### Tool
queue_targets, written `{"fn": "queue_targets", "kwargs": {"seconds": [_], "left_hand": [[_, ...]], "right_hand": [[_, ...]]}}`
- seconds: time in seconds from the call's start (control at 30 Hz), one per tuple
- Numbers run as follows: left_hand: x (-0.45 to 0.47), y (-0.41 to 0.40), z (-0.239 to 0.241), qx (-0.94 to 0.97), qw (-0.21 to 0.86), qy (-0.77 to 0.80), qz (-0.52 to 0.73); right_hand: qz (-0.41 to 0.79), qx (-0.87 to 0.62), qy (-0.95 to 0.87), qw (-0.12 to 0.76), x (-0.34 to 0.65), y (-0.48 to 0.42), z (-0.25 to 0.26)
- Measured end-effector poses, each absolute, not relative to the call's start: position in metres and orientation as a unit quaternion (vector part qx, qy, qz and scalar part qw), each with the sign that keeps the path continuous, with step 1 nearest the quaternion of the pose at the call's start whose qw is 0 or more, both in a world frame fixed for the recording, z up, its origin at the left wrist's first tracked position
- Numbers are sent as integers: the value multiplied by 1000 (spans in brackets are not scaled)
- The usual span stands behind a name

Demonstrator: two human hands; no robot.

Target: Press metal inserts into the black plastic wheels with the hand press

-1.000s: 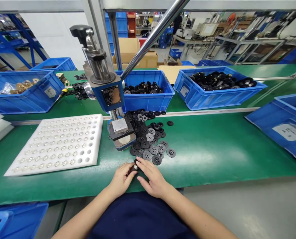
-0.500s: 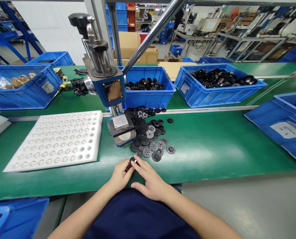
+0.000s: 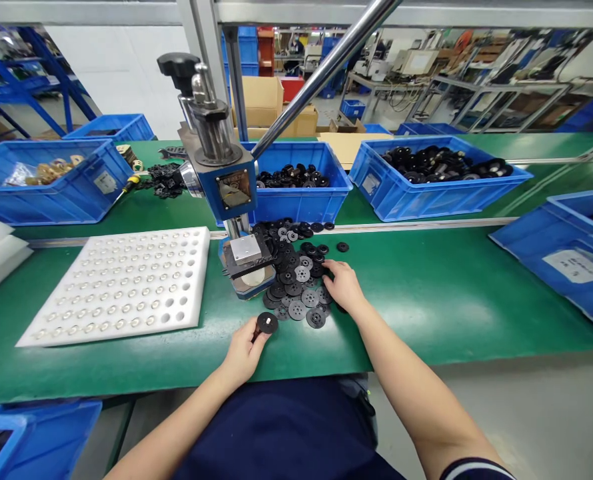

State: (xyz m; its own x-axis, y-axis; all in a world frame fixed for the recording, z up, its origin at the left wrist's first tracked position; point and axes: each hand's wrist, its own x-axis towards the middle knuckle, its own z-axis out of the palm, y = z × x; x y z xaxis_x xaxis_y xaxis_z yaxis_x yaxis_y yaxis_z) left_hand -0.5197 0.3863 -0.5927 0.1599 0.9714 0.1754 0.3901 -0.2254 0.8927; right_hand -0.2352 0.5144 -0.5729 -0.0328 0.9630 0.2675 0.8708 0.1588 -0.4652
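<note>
My left hand (image 3: 244, 349) is closed around a black part with a round, flat disc (image 3: 267, 323) on top. A small white pin stands up at the centre of that disc. At the right side of a loose pile of black and grey plastic discs (image 3: 297, 309), my right hand (image 3: 344, 283) rests with thumb and fingers apart, its fingertips touching the discs. No piece shows between those fingers. Just behind the pile's left side stands a blue hand press (image 3: 234, 190), with a metal block (image 3: 245, 248) on its base.
A white foam tray (image 3: 202, 280) with rows of small metal-looking parts lies at left. Blue bins of black parts stand behind the pile (image 3: 296, 203), at back right (image 3: 426, 200) and far right (image 3: 536, 247). Another bin (image 3: 51, 200) holds tan parts. A screwdriver (image 3: 129, 187) lies nearby.
My right hand has left the part in my left hand and moved right and forward to the disc pile. The left hand still holds the part, its disc now in full view.
</note>
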Motion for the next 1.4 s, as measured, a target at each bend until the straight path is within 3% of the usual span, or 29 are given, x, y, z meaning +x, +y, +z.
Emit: {"fn": "queue_targets", "kwargs": {"seconds": [0.3, 0.47, 0.6, 0.9, 1.4], "left_hand": [[-519, 384, -594, 611, 426, 515, 424], [-519, 384, -590, 531, 489, 514, 464], [-521, 385, -586, 511, 512, 506, 471], [-519, 388, -584, 474, 528, 515, 481], [-523, 386, -582, 524, 508, 502, 464]], "right_hand": [[88, -619, -717, 309, -250, 460, -564], [145, -511, -797, 286, -297, 398, -582], [135, -513, -800, 279, -312, 385, -577], [193, -508, -819, 185, -288, 382, -552], [137, -531, -815, 189, -293, 378, -560]]}}
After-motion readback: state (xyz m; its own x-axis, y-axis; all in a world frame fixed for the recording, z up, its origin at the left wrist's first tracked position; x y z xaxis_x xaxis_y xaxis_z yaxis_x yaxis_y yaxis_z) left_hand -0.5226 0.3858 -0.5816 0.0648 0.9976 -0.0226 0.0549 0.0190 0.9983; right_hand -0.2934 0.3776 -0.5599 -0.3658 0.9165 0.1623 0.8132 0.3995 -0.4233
